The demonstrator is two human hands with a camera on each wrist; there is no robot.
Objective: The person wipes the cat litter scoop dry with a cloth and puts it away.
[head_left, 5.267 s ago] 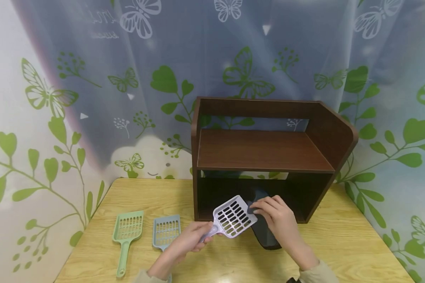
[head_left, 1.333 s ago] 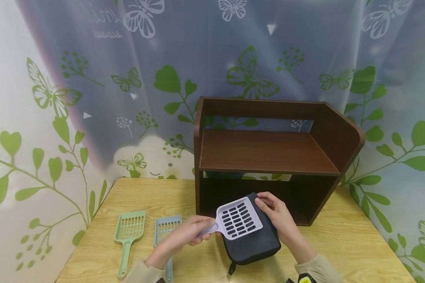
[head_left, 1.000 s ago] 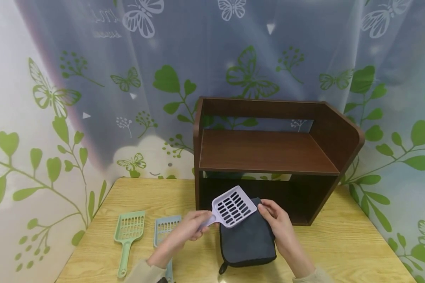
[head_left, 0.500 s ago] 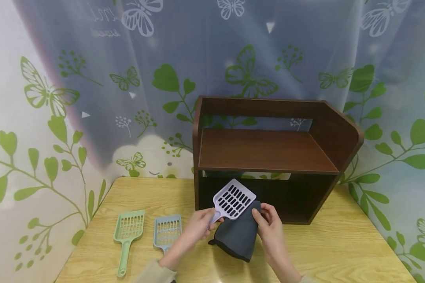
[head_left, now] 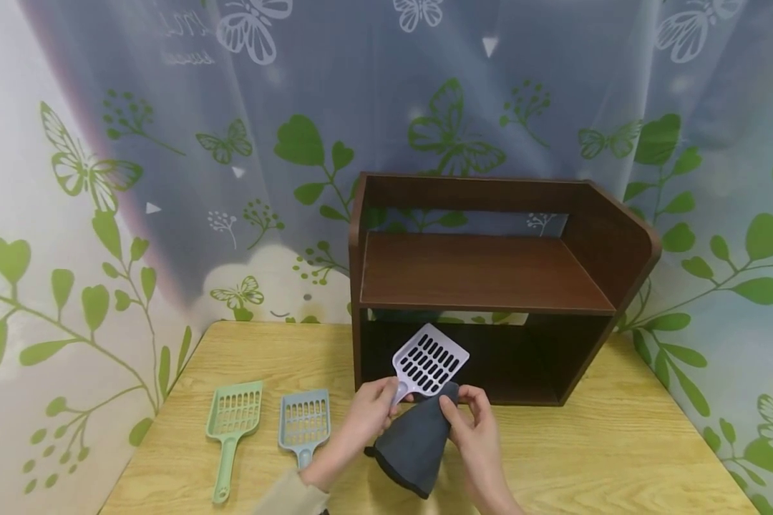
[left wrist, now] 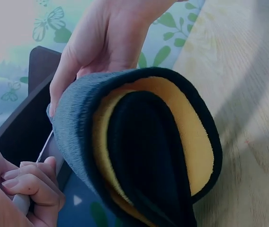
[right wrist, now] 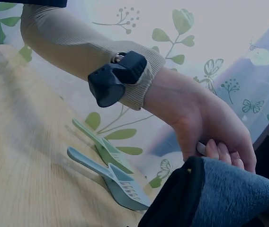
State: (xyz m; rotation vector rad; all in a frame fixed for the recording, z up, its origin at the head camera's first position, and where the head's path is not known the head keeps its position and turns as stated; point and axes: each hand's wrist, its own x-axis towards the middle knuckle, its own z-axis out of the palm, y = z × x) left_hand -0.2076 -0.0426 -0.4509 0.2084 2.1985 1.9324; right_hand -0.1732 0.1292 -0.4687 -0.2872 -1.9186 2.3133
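A lilac litter scoop (head_left: pixel 431 359) with a slotted blade is tilted up in front of the shelf's lower opening. My left hand (head_left: pixel 368 413) grips its handle. My right hand (head_left: pixel 475 429) pinches a dark grey cleaning cloth (head_left: pixel 415 447) at the blade's lower right edge, thumb in front. From there the cloth hangs down in a cone, with black binding and a small loop. The left wrist view shows the yellow inner side of the cloth (left wrist: pixel 201 137), curled round. In the right wrist view the cloth (right wrist: pixel 238 189) covers most of the scoop.
On the wooden table (head_left: pixel 586 458) at the left lie a green litter scoop (head_left: pixel 230 436) and a blue one (head_left: pixel 304 450), whose handle is partly hidden by my left arm. A dark brown two-tier shelf (head_left: pixel 489 275) stands behind my hands. A printed curtain (head_left: pixel 296 71) hangs at the back.
The scoop has tilted more upright. Earlier the cloth lay broad behind and under the blade; now it hangs narrower, and my right hand has moved left and down along the blade's edge.
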